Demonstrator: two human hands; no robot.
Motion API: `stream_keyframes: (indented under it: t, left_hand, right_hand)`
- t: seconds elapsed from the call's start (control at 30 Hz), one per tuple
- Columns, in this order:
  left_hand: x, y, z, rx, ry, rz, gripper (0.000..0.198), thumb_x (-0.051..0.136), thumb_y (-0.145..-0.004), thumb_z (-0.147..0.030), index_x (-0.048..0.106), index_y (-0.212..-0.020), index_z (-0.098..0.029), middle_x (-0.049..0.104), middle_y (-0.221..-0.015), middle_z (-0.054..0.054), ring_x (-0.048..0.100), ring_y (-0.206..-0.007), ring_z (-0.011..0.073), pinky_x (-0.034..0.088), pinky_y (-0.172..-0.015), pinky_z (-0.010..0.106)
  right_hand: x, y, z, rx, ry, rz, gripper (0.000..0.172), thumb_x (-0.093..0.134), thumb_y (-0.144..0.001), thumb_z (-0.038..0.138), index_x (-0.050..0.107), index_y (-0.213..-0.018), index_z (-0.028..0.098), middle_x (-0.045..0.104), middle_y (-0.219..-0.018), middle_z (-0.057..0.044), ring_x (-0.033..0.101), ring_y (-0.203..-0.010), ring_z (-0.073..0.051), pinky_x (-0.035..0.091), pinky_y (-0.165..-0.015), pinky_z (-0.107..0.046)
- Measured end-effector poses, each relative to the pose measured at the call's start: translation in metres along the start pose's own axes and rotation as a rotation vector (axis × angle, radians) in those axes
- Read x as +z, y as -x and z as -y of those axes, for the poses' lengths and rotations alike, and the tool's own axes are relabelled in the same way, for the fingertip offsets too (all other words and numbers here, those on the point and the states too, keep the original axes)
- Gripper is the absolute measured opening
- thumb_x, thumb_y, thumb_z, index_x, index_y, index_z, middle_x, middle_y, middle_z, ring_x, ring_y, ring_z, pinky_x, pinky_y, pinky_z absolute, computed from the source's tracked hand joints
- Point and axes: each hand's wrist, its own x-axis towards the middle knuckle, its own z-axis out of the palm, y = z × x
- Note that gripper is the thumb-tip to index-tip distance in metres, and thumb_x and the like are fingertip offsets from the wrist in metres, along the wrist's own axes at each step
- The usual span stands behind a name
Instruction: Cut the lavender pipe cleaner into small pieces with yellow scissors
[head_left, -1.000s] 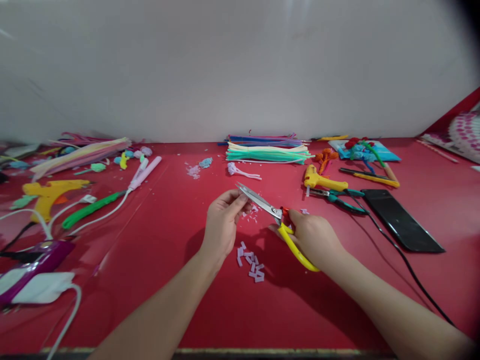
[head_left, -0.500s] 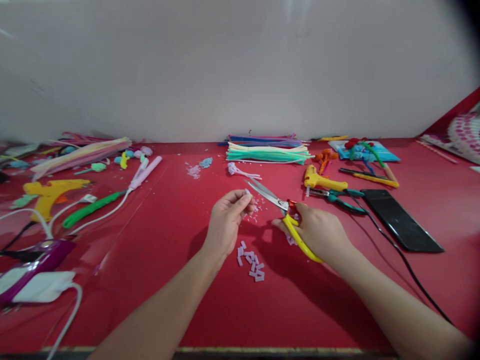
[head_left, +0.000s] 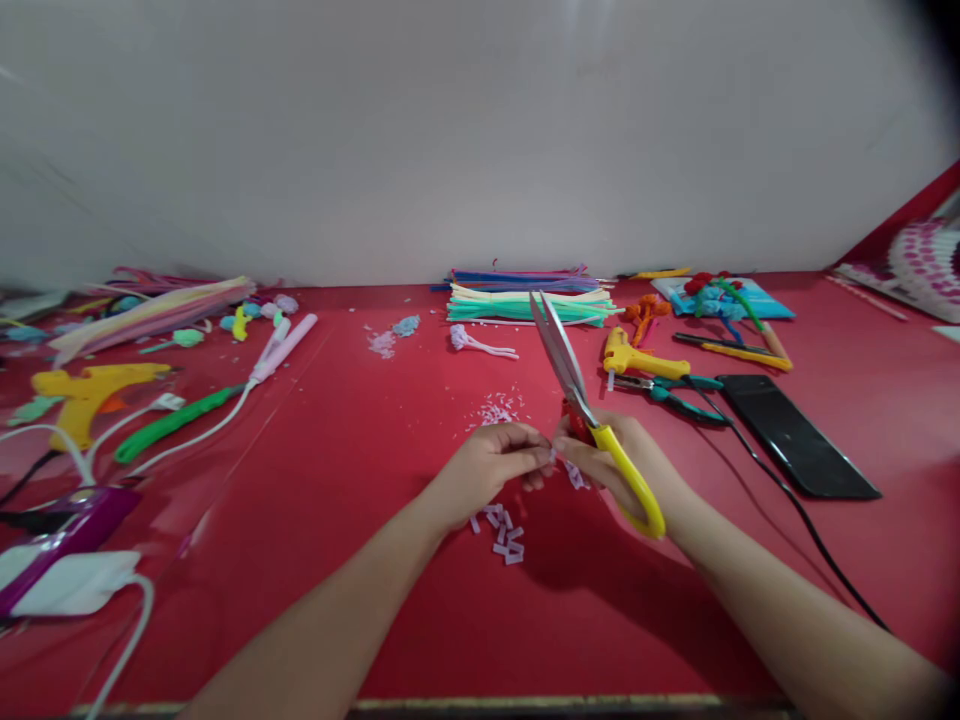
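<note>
My left hand [head_left: 501,462] pinches a small lilac piece [head_left: 553,454] between thumb and fingertips. Close beside it, my right hand [head_left: 619,455] is wrapped round yellow-handled scissors [head_left: 571,385], their blades pointing up and away. The right fingertips meet the left ones at the lilac piece. Below my left hand lies a loose group of lilac strips [head_left: 508,535], partly covered by the hand. More lilac pieces [head_left: 574,476] show under my right hand. Tiny lilac clippings [head_left: 498,408] are scattered just beyond. Farther back rests a lilac stemmed piece [head_left: 480,343].
Bundled pipe cleaners [head_left: 529,305] lie by the wall. On the right are a yellow glue gun [head_left: 641,358], pliers [head_left: 679,395] and a black phone [head_left: 799,435]. Another glue gun [head_left: 86,395], a green stick [head_left: 180,422], a pink corded tool [head_left: 281,350] and a power strip [head_left: 75,545] occupy the left.
My left hand has moved right and nearer to me, meeting the right fingertips. The scissors have swung from pointing left to pointing up, away from the lilac piece.
</note>
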Motion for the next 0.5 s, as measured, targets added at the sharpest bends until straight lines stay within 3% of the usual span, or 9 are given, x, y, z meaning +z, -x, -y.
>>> stream_keyframes:
  t: [0.13,0.33,0.5]
  left_hand:
    - [0.001,0.000,0.002,0.003,-0.091,-0.070,0.011,0.054,-0.070,-0.024,0.058,-0.070,-0.014,0.054,-0.062,0.000,0.049,-0.057,0.0103,0.039,-0.060,0.024]
    - [0.005,0.002,0.004,0.120,-0.336,-0.165,0.007,0.055,-0.066,-0.022,0.060,-0.063,-0.017,0.054,-0.063,0.001,0.048,-0.060,0.0125,0.038,-0.058,0.024]
    - [0.004,0.000,0.002,0.083,-0.194,-0.223,0.004,0.057,-0.064,-0.021,0.059,-0.063,-0.017,0.053,-0.057,-0.001,0.047,-0.055,0.0111,0.037,-0.054,0.023]
  right_hand:
    - [0.001,-0.001,-0.001,0.024,0.056,-0.030,0.019,0.048,-0.069,0.036,0.049,-0.065,0.017,0.041,-0.049,0.005,0.038,-0.045,-0.006,0.029,-0.043,-0.019]
    - [0.006,-0.003,-0.010,-0.048,0.215,-0.033,0.020,0.043,-0.071,0.036,0.048,-0.064,0.017,0.046,-0.051,0.004,0.042,-0.048,-0.008,0.026,-0.043,-0.019]
    - [0.003,-0.003,-0.013,-0.056,0.383,-0.054,0.025,0.042,-0.071,0.043,0.050,-0.069,0.019,0.049,-0.052,0.003,0.043,-0.046,-0.009,0.023,-0.042,-0.020]
